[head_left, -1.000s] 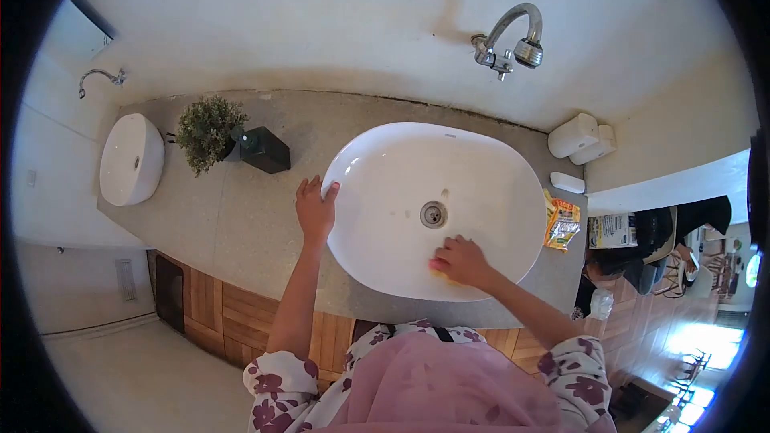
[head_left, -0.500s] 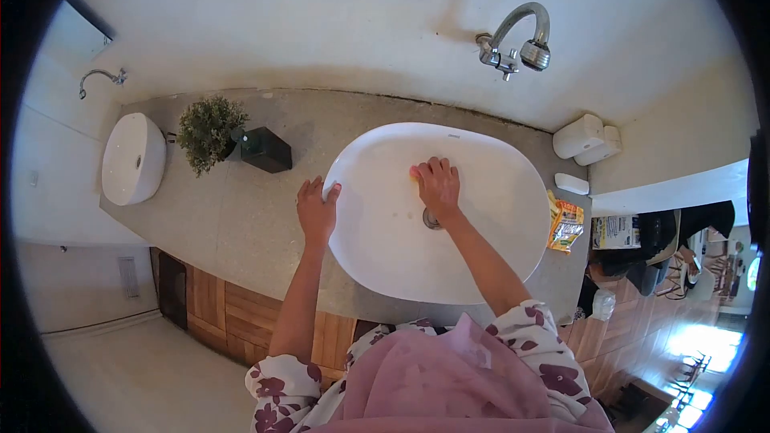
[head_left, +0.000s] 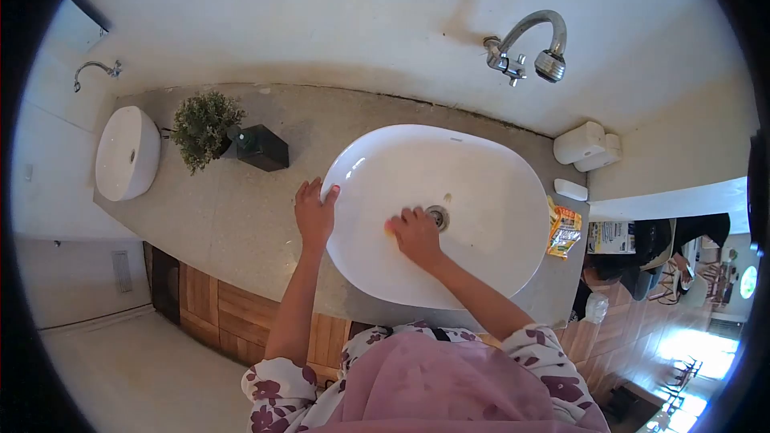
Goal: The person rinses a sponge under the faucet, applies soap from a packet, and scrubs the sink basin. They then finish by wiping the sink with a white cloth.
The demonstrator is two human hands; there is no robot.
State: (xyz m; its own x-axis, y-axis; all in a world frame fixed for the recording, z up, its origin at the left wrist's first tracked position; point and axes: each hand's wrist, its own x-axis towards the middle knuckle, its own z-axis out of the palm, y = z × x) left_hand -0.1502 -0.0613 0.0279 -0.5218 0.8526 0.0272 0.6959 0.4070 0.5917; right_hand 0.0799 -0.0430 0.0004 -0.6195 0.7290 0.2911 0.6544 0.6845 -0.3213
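Note:
A white oval washbasin [head_left: 497,273] stands on the grey counter, its metal drain [head_left: 437,217] near the middle. Inside the bowl, just left of the drain, my right hand [head_left: 417,236] presses down with curled fingers on a sponge. Only a pink and yellow edge of the sponge [head_left: 391,227] shows; the hand covers the rest. My left hand [head_left: 315,216] holds the basin's left rim, thumb over the edge and fingers on the outer side. Small brownish spots lie in the bowl near the drain.
A chrome tap [head_left: 549,40] juts from the wall above the basin. To the left are a dark bottle [head_left: 265,148], a potted plant [head_left: 204,128] and a second basin [head_left: 128,152]. Paper rolls [head_left: 579,143] and an orange-yellow packet [head_left: 565,231] sit at the right.
My right hand has moved with the sponge toward me and to the left, uncovering the drain. My left hand stays on the rim. The view has shifted slightly.

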